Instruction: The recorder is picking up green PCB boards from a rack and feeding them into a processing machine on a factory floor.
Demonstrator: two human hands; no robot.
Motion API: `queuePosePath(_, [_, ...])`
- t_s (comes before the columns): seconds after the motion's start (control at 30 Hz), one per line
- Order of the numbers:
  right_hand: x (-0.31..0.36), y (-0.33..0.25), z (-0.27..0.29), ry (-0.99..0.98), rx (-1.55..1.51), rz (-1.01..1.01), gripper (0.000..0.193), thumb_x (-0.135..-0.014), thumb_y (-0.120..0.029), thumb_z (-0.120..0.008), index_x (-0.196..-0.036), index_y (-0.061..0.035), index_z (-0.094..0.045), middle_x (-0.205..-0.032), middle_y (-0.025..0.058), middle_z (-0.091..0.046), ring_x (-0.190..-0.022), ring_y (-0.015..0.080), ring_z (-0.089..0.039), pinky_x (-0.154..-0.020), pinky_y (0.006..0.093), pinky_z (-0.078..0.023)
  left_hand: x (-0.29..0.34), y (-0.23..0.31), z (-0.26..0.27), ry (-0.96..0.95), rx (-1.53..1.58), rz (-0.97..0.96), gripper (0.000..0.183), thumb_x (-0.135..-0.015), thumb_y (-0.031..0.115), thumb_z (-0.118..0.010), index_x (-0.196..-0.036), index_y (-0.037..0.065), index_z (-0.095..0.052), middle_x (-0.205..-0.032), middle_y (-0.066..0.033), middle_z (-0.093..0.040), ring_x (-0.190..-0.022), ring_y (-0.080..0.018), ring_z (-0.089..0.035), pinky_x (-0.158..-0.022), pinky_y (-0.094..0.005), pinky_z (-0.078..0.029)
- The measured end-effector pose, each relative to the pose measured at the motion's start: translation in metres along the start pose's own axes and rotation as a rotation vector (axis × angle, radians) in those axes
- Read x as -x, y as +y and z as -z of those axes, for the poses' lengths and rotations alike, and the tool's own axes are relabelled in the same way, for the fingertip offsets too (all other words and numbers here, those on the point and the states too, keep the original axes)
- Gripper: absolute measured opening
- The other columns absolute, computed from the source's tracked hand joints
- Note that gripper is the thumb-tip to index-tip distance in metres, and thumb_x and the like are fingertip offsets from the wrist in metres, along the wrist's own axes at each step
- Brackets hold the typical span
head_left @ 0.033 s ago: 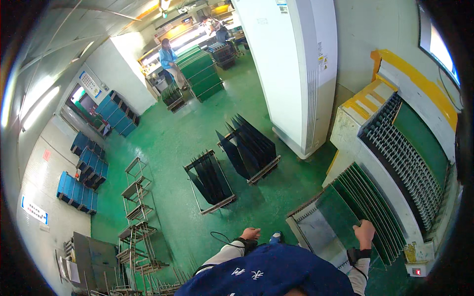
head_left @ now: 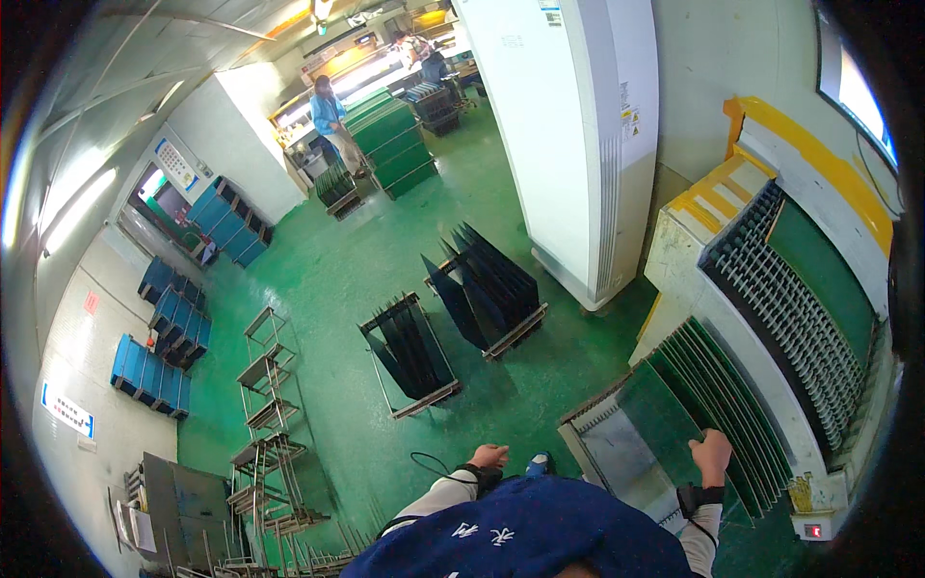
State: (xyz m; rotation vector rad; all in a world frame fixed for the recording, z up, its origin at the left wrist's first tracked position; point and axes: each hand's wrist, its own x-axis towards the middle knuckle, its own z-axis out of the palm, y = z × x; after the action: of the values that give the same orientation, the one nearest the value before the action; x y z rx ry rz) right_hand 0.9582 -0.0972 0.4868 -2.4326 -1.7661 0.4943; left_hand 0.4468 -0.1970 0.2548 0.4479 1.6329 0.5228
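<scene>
Panel (head_left: pixel 665 424), green, stands in a slotted rack (head_left: pixel 588 424); right hand (head_left: pixel 713 455) grips its top edge. Left hand (head_left: pixel 489 456) hangs loosely curled, seemingly empty, over green floor (head_left: pixel 385 289).

Bright overhead light, floor glare, strong fisheye edge bending.

No change is visible: the right hand (head_left: pixel 711 453) remains on the green panel (head_left: pixel 665 414) in the rack (head_left: pixel 590 435); the left hand (head_left: pixel 488 456) remains closed and empty.
</scene>
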Motion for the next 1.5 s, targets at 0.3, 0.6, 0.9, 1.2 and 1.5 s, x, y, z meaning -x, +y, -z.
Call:
queuePosePath(0.3, [0.003,-0.006,0.007,-0.035,0.008,-0.028,0.046,-0.065,-0.024,-0.074,-0.103,-0.0003,-0.063,-0.103,0.0186,-0.062,-0.097,0.032,-0.059,-0.084,0.0387,-0.046,0.013,0.012,-0.007,0.017,0.046,0.01,0.031,-0.085,0.03,-0.062,-0.096,0.001,-0.055,-0.079,-0.0053,-0.058,-0.06,-0.0154,-0.054,-0.049,-0.028,-0.044])
queuePosePath(0.6, [0.004,-0.008,0.011,-0.037,-0.005,-0.022,0.046,-0.064,-0.024,-0.075,-0.101,0.0003,-0.063,-0.1,0.0196,-0.062,-0.097,0.0321,-0.059,-0.083,0.0388,-0.046,0.019,0.017,-0.011,-0.022,0.138,0.006,0.028,-0.086,0.026,-0.06,-0.095,0.001,-0.053,-0.075,-0.0057,-0.056,-0.055,-0.0136,-0.049,-0.045,-0.0262,-0.038])
queuePosePath(0.9, [-0.002,0.003,-0.002,-0.001,0.005,0.014,0.044,-0.064,-0.024,-0.075,-0.099,0.0001,-0.064,-0.098,0.0184,-0.063,-0.094,0.0319,-0.06,-0.082,0.0391,-0.047,0.012,0.006,-0.011,0.011,0.012,0.018,0.047,-0.083,0.039,-0.06,-0.106,-0.002,-0.058,-0.093,-0.0103,-0.065,-0.075,-0.0224,-0.062,-0.065,-0.0337,-0.052])
queuePosePath(1.2, [-0.001,0.0,0.002,-0.015,0.035,-0.003,0.044,-0.066,-0.025,-0.074,-0.102,-0.0027,-0.063,-0.102,0.0167,-0.063,-0.097,0.0308,-0.059,-0.083,0.0389,-0.046,0.003,-0.003,-0.009,0.002,0.016,0.035,0.046,-0.083,0.039,-0.059,-0.106,-0.001,-0.059,-0.093,-0.0102,-0.065,-0.077,-0.0227,-0.063,-0.065,-0.0336,-0.051])
queuePosePath(1.5, [0.002,-0.007,0.009,-0.027,-0.01,-0.029,0.046,-0.064,-0.023,-0.075,-0.102,0.0001,-0.063,-0.101,0.0192,-0.063,-0.096,0.0319,-0.06,-0.083,0.0386,-0.047,0.017,0.009,-0.011,0.034,0.014,0.029,0.044,-0.083,0.037,-0.06,-0.106,-0.001,-0.058,-0.093,-0.0092,-0.064,-0.075,-0.0211,-0.061,-0.064,-0.0338,-0.05])
